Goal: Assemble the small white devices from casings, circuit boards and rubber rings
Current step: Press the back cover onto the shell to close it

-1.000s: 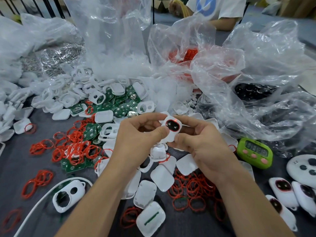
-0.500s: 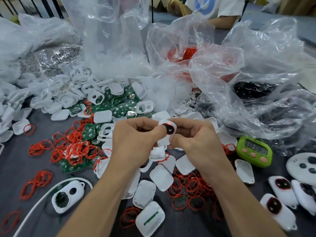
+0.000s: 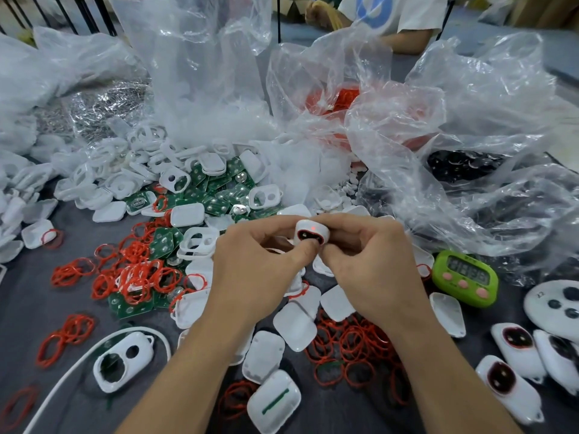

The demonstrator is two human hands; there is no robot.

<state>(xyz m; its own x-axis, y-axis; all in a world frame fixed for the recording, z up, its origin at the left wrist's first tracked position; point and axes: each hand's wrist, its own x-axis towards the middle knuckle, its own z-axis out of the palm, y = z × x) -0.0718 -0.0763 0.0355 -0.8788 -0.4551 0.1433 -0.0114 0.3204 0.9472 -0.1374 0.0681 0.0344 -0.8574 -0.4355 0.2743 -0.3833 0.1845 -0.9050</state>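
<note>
1. Above the middle of the tabletop, one small white device [image 3: 313, 234] is held clear of the surface between both hands. One red light shows on its top.
2. The left hand [image 3: 250, 270] grips the device's left side with curled fingers, its thumb pressing on the dark window.
3. The right hand [image 3: 369, 267] pinches the device's right side between curled fingers and thumb.
4. Near the right edge, three finished devices [image 3: 513, 339] with dark windows lie side by side. One green timer [image 3: 465, 277] with three pink buttons sits just beyond them.
5. Toward the near left corner lies one front casing [image 3: 123, 361] with two openings.
6. Green circuit boards [image 3: 216, 202] and red rubber rings [image 3: 354, 346] lie in loose heaps, too many to count.
7. Clear plastic bags [image 3: 470, 120] crowd the far edge; their number cannot be told.
</note>
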